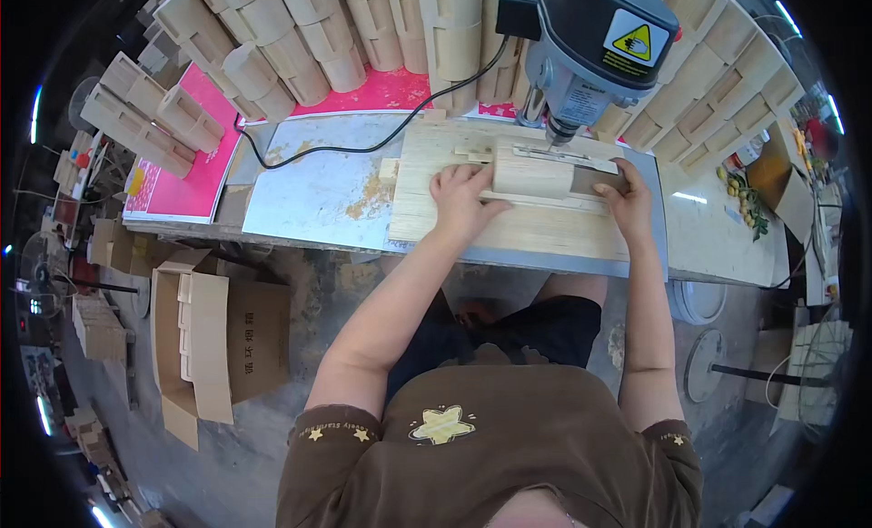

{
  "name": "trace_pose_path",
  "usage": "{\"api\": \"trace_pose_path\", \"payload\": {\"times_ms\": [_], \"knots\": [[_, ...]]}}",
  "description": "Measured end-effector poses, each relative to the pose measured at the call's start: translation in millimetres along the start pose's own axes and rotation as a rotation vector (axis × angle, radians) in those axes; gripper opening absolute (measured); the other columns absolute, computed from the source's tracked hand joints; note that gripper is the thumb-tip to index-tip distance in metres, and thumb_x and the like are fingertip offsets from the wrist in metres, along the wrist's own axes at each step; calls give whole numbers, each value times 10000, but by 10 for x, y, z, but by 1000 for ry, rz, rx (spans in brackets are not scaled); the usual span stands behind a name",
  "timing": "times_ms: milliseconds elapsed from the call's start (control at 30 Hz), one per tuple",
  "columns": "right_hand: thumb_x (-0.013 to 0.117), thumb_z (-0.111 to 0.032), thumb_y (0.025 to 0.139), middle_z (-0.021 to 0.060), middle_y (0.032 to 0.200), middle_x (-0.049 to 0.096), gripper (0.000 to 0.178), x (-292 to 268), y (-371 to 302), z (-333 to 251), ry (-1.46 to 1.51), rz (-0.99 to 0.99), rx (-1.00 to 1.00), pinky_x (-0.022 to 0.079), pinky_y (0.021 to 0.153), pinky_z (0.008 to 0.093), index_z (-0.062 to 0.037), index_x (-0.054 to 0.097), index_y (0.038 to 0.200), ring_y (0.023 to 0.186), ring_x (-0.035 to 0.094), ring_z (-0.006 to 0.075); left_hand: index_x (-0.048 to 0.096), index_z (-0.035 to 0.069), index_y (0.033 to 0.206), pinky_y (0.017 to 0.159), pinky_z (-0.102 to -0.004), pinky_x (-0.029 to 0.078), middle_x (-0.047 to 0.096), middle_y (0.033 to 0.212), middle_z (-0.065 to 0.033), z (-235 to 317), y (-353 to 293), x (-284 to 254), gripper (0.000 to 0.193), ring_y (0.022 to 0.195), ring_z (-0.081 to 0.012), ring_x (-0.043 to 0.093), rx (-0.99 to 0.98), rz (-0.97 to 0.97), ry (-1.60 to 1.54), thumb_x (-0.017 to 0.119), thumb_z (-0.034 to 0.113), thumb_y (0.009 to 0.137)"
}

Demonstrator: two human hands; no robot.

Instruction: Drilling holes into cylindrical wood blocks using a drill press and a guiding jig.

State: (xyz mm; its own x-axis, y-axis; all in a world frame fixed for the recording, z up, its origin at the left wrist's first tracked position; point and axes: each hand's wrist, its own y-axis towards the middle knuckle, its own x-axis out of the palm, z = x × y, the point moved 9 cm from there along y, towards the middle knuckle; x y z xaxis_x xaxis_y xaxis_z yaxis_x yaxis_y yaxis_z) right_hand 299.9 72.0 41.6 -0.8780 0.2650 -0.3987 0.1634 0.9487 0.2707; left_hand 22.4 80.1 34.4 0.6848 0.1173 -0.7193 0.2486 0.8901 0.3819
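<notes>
A pale, rounded wooden block (534, 175) with a slot-like strip on its top lies in a wooden jig board (509, 221) on the bench. My left hand (467, 199) is around the block's left end, thumb apart from the fingers along the near side. At the other end, my right hand (629, 201) grips with thumb and fingers at a flat grey-brown part (594, 180) beside the block. Some fingertips are hidden. Just above the block's far side hangs the chuck of a drill press (565, 128); whether its bit touches the wood I cannot tell.
Stacked pale wooden pieces (327, 42) line the back of the bench, with more stacks (718, 74) at right. A black cable (363, 149) curves across the left bench top. An open cardboard box (259, 337) with wooden pieces stands on the floor at left.
</notes>
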Motion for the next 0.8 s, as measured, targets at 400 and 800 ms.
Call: {"api": "trace_pose_path", "payload": {"times_ms": [400,800], "knots": [[679,-140,806,-4,871,608,334,-736,418,-1278,96,176,-260,421,601,203,-45,586,1113,700,524,67,676,155,997,846,-379,334,584,787,4,-81,16,-181,454,872,-218,504,11,103,32,800,285,580],[501,-236,914,108,806,615,271,-756,872,-2299,-425,225,-330,449,663,282,1,623,966,736,566,191,679,120,944,694,-381,428,578,727,-51,20,61,-169,411,753,-254,560,62,127,-5,809,220,568]]}}
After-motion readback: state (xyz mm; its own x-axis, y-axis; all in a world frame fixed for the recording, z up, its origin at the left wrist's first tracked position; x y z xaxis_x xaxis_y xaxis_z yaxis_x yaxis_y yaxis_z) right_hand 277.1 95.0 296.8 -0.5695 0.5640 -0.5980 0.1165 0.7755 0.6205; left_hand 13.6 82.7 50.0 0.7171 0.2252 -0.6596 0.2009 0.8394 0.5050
